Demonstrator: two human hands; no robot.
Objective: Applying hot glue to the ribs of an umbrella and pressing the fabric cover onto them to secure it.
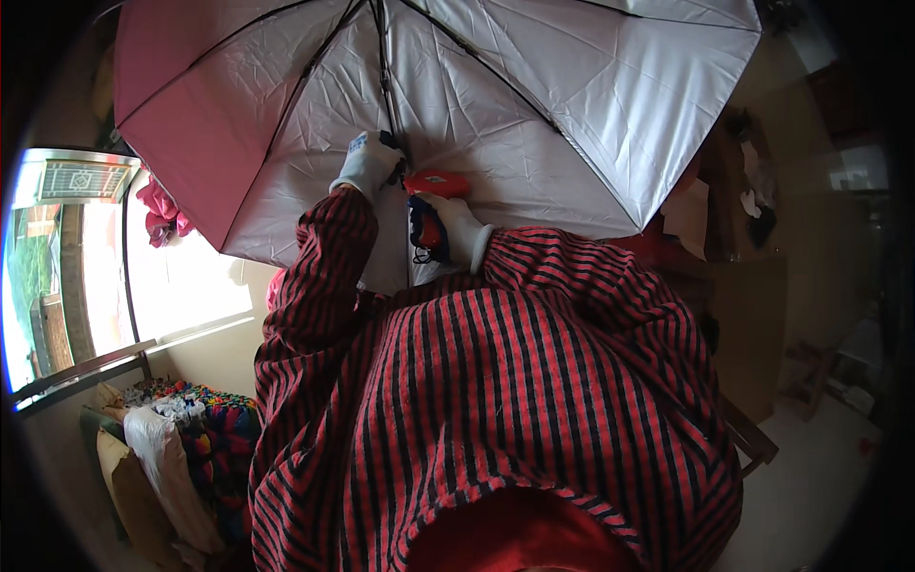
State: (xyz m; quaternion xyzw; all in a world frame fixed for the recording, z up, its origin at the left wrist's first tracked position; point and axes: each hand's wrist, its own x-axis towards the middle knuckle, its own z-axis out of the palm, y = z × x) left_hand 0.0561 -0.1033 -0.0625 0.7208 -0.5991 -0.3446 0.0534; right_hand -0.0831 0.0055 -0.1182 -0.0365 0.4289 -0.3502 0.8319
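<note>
A large open umbrella [591,105] with silver fabric and dark ribs spreads before me, its left panels tinted pink. My left hand [370,160], in a white glove with dark blue fingers, is closed around a dark thin rod [386,81] of the umbrella. Just below and to the right, my right hand [448,224] wears a similar glove. Its fingers curl round a red object whose kind I cannot make out; a red rounded part [440,182] with a small pale label sticks out above the hand. A thin black cord [421,255] hangs beneath the fingers.
At the lower left, a pale sack [167,467] stands beside a heap of multicoloured items [214,410]. Behind them is a bright window [71,276]. Pink fabric [162,210] shows past the umbrella's left edge. Dim furniture stands at the right.
</note>
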